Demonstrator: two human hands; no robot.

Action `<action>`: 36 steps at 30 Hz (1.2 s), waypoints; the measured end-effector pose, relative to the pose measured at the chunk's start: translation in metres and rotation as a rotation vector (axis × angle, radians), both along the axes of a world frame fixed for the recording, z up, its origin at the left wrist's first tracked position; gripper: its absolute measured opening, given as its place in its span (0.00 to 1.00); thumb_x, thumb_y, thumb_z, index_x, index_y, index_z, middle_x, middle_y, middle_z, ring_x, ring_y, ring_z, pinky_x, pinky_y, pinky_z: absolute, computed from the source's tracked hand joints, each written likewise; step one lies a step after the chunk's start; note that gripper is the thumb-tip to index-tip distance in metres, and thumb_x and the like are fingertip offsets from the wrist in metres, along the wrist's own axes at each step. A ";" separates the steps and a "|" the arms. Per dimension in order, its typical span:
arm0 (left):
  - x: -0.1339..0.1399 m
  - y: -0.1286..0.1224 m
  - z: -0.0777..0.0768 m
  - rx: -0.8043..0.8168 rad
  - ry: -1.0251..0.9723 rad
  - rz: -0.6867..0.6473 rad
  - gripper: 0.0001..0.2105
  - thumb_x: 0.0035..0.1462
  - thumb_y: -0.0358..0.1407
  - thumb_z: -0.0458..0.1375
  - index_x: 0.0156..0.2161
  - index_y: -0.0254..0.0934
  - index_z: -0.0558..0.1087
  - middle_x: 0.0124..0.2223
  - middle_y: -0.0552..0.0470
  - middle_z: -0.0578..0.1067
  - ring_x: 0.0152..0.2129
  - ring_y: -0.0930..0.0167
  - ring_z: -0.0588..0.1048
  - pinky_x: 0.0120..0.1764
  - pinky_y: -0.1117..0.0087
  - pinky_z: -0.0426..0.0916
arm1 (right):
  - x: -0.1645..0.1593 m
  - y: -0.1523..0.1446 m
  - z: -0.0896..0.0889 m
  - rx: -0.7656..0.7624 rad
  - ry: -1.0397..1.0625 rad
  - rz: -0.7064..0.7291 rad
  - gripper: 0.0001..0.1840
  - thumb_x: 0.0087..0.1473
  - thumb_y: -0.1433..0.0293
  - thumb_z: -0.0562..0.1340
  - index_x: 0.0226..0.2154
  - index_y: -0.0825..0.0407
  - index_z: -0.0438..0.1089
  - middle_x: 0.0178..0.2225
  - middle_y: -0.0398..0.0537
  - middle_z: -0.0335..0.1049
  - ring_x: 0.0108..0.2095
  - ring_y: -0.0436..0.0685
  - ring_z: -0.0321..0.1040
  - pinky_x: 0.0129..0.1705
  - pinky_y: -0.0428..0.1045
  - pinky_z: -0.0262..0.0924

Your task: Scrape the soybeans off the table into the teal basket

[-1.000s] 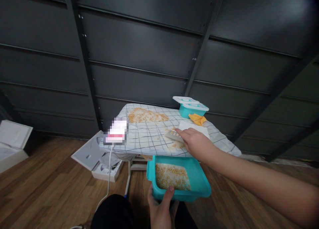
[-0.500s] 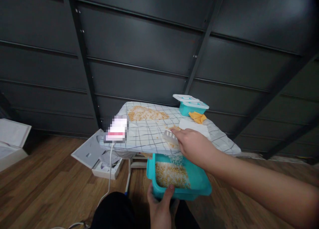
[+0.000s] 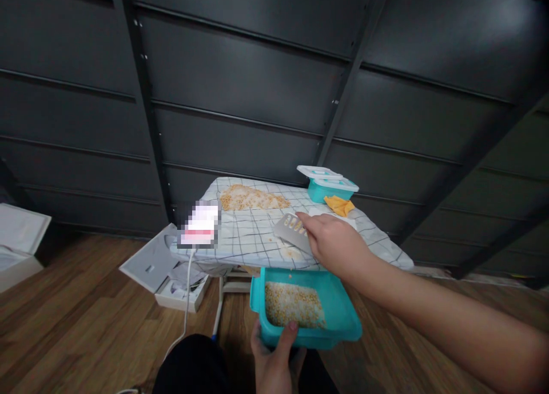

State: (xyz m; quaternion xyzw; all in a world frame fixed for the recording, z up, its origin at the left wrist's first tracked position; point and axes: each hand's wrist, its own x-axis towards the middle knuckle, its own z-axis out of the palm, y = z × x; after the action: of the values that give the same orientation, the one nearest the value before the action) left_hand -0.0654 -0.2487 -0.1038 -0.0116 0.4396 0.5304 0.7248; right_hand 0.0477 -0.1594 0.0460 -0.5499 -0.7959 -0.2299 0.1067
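Note:
My left hand point(image 3: 277, 351) grips the near rim of a teal plastic bin point(image 3: 345, 319), its thumb over the edge. Yellow kernels mixed with white grains point(image 3: 295, 305) lie in the bin, mostly toward its left side. The bin is held just below the table's front edge. In my right hand point(image 3: 338, 242) is a pale slotted scraper point(image 3: 294, 231), tilted above the checked tablecloth point(image 3: 244, 234) near that edge. A few grains lie on the cloth under the scraper. Farther back on the cloth spreads a larger pile of kernels and white grains point(image 3: 253, 198).
A teal box with white lids point(image 3: 330, 189) and a yellow cloth point(image 3: 339, 205) are at the table's back right. At the left edge stands a blurred phone point(image 3: 199, 225) with a white cable point(image 3: 187, 297). An open white box point(image 3: 180, 294) sits on the floor.
Grains were falling from the table edge into the bin; that stream has stopped. My right hand has lifted and turned the scraper so its slotted face shows. The bin has shifted slightly down.

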 end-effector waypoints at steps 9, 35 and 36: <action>0.005 0.003 -0.006 -0.005 0.044 0.011 0.27 0.47 0.31 0.63 0.51 0.47 0.57 0.45 0.47 0.72 0.37 0.65 0.76 0.37 0.62 0.72 | -0.010 0.033 -0.011 -0.001 -0.023 0.195 0.22 0.56 0.82 0.50 0.51 0.59 0.66 0.46 0.58 0.72 0.45 0.59 0.69 0.47 0.54 0.62; -0.005 0.001 0.002 0.053 -0.007 -0.001 0.30 0.50 0.31 0.61 0.55 0.49 0.54 0.51 0.46 0.70 0.40 0.68 0.74 0.44 0.59 0.70 | 0.038 -0.025 -0.035 0.109 0.054 0.547 0.15 0.58 0.77 0.52 0.45 0.57 0.69 0.37 0.55 0.75 0.38 0.59 0.70 0.40 0.55 0.68; -0.005 0.001 0.002 0.044 -0.004 -0.002 0.30 0.50 0.30 0.61 0.55 0.49 0.54 0.50 0.46 0.70 0.40 0.68 0.74 0.43 0.59 0.71 | 0.039 -0.027 -0.035 0.111 0.063 0.546 0.15 0.58 0.77 0.52 0.45 0.57 0.69 0.37 0.54 0.75 0.38 0.59 0.70 0.40 0.55 0.68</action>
State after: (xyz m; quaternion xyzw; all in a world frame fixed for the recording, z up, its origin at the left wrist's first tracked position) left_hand -0.0708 -0.2477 -0.1020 0.0037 0.4263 0.5391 0.7264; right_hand 0.0866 -0.1859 0.0107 -0.3151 -0.8971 -0.2187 0.2192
